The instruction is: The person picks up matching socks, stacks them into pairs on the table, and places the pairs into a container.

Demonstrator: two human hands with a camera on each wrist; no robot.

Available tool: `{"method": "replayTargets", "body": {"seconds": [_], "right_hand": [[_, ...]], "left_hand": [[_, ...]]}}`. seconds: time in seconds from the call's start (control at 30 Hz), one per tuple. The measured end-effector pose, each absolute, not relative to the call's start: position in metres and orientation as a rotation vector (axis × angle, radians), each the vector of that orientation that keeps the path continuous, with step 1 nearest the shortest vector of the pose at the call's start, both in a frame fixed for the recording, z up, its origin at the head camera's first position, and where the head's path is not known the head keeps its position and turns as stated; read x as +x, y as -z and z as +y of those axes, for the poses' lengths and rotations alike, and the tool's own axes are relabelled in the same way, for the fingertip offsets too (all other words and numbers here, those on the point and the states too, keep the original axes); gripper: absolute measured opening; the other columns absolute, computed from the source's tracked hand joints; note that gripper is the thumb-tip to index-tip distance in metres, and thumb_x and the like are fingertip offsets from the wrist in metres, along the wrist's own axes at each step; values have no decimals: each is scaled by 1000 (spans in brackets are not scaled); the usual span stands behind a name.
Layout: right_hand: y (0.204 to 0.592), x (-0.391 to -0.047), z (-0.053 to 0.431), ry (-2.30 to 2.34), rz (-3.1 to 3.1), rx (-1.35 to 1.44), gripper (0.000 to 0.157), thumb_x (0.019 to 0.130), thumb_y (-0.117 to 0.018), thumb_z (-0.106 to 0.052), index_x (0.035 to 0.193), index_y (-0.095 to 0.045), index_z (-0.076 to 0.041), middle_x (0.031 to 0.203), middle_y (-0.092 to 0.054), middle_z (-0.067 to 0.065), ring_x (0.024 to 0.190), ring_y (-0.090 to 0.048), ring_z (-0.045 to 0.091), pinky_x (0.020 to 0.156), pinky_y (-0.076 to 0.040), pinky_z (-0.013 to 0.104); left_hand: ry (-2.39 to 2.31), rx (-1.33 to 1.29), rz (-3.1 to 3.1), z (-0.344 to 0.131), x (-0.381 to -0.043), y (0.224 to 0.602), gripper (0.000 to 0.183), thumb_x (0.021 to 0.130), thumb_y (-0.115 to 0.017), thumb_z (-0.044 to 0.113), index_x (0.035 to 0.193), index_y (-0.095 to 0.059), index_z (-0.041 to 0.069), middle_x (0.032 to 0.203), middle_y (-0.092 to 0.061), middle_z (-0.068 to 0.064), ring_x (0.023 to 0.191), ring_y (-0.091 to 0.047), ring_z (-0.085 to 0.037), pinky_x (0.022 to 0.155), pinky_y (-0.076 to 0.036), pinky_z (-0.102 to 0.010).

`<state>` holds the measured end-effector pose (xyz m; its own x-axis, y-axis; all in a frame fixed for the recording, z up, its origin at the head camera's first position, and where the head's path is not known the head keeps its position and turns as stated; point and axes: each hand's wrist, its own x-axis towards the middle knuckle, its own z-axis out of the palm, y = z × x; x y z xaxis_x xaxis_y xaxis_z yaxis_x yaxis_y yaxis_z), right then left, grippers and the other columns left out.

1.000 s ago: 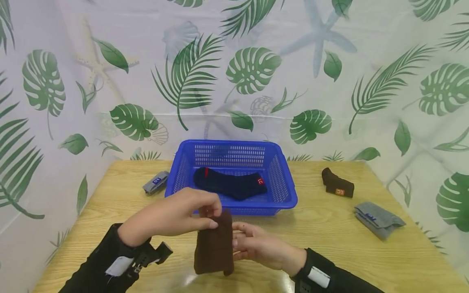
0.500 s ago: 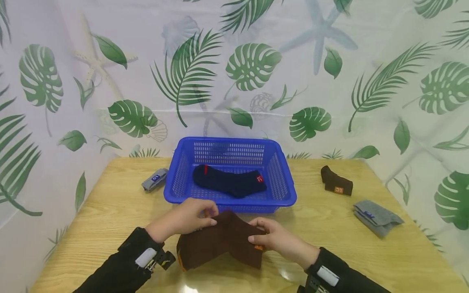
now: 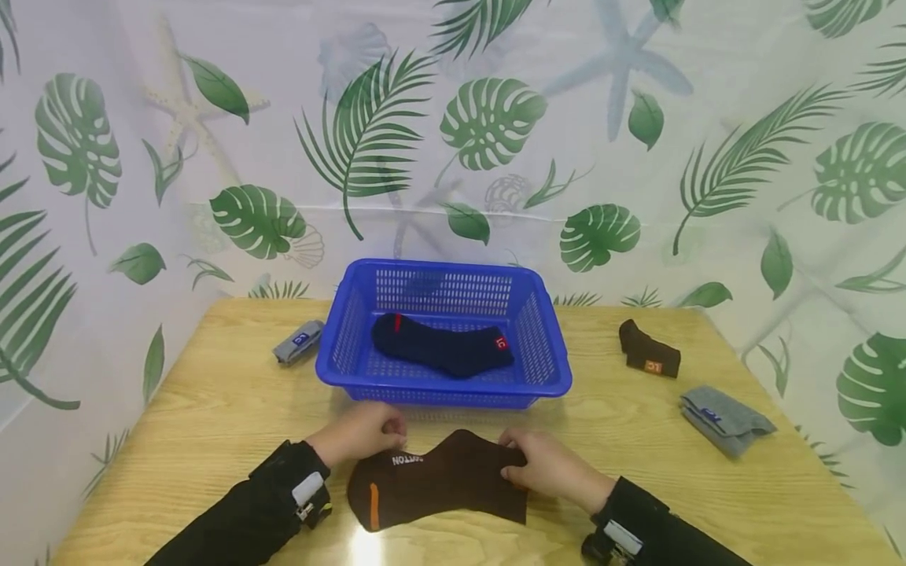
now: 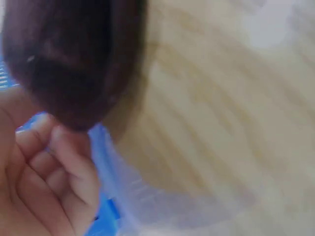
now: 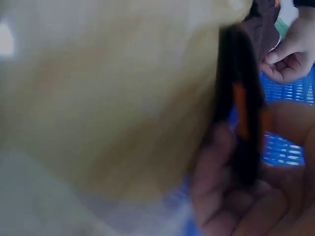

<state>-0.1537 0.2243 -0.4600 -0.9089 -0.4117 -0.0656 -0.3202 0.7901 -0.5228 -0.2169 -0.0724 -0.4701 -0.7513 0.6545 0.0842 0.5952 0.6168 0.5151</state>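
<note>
A brown sock (image 3: pixel 439 483) with an orange toe stripe and white lettering is spread lengthwise between my hands, in front of the basket. My left hand (image 3: pixel 371 431) pinches its upper edge near the toe end; in the left wrist view the brown sock (image 4: pixel 74 64) hangs blurred above the curled fingers. My right hand (image 3: pixel 548 464) grips the cuff end, thumb on the near face. The right wrist view has the cuff (image 5: pixel 241 108) edge-on with its orange patch, between thumb and fingers. A dark navy sock (image 3: pixel 446 346) with red marks lies in the blue basket (image 3: pixel 442 393).
Left of the basket lies a small folded grey sock (image 3: pixel 299 342). To the right are a folded brown sock (image 3: pixel 650 350) with an orange label and a folded grey sock (image 3: pixel 725 420). A leaf-patterned curtain (image 3: pixel 453 157) stands behind the wooden table (image 3: pixel 212 393).
The brown sock, folded together a second ago, has been opened out sideways. My right hand took its cuff end and moved right; the left hand moved slightly lower. Basket and other socks stay put.
</note>
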Motion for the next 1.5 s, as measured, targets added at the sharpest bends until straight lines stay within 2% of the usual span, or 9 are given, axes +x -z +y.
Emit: {"method": "replayTargets", "body": {"seconds": [0.2, 0.3, 0.47, 0.6, 0.87, 1.1, 1.2, 1.33, 1.5], "right_hand": [[445, -134, 220, 112, 3104, -935, 44, 75, -81, -19, 111, -62, 0, 101, -63, 11, 90, -62, 28, 77, -53, 42], [442, -125, 214, 24, 3017, -1126, 52, 81, -78, -27, 119, -60, 3, 114, -61, 15, 102, -61, 29, 88, -51, 40], [451, -115, 208, 95, 2760, -1132, 79, 92, -60, -51, 144, -40, 5, 149, -38, 21, 135, -41, 36, 105, -40, 46], [461, -111, 214, 44, 2692, -1083, 90, 92, -45, -65, 149, -31, 3, 155, -27, 22, 141, -29, 38, 106, -37, 51], [488, -109, 236, -156, 2802, -1337, 88, 95, -29, -68, 148, -33, 3, 151, -31, 26, 141, -27, 39, 101, -42, 50], [472, -113, 235, 105, 2589, -1123, 90, 95, -36, -66, 153, -18, 1, 159, -10, 25, 145, -10, 41, 110, -25, 57], [460, -117, 233, 240, 2524, -1014, 91, 94, -48, -61, 154, -16, 0, 159, -8, 23, 145, -11, 41, 111, -23, 58], [447, -119, 232, 318, 2661, -1033, 79, 90, -65, -46, 147, -35, 0, 153, -31, 21, 139, -31, 39, 109, -31, 54], [440, -117, 238, 150, 2936, -1331, 30, 77, -80, -28, 96, -66, -9, 103, -64, 3, 97, -60, 22, 83, -50, 36]], "left_hand": [[-536, 1093, 3054, -75, -187, 449, 10, 81, -75, 17, 81, -68, 10, 76, -63, 1, 70, -61, -16, 66, -50, -33], [-397, 1104, 3085, -72, -163, 444, 30, 82, -76, 27, 98, -69, 3, 98, -67, -10, 91, -65, -28, 79, -52, -41], [-187, 1023, 2765, -67, -129, 453, 84, 85, -64, 58, 143, -43, 1, 149, -38, -22, 134, -38, -42, 101, -39, -57], [-106, 994, 2618, -71, -122, 465, 95, 84, -53, 69, 153, -28, 9, 159, -21, -16, 143, -21, -42, 104, -32, -62], [-19, 1034, 2566, -86, -126, 472, 92, 87, -38, 75, 156, -21, 15, 162, -10, -7, 147, -9, -39, 109, -16, -66], [13, 965, 2573, -88, -135, 473, 95, 84, -33, 80, 157, -16, 21, 163, -4, -6, 147, -4, -38, 111, -6, -66], [-28, 923, 2547, -88, -139, 464, 95, 84, -40, 78, 156, -18, 20, 163, -8, -8, 147, -5, -39, 111, -8, -66], [-178, 997, 2592, -93, -144, 440, 86, 84, -61, 63, 149, -38, 11, 156, -28, -18, 143, -22, -42, 109, -21, -65], [-292, 1280, 2728, -109, -149, 420, 39, 77, -81, 33, 106, -70, 9, 107, -68, -4, 101, -63, -21, 88, -50, -42]]}}
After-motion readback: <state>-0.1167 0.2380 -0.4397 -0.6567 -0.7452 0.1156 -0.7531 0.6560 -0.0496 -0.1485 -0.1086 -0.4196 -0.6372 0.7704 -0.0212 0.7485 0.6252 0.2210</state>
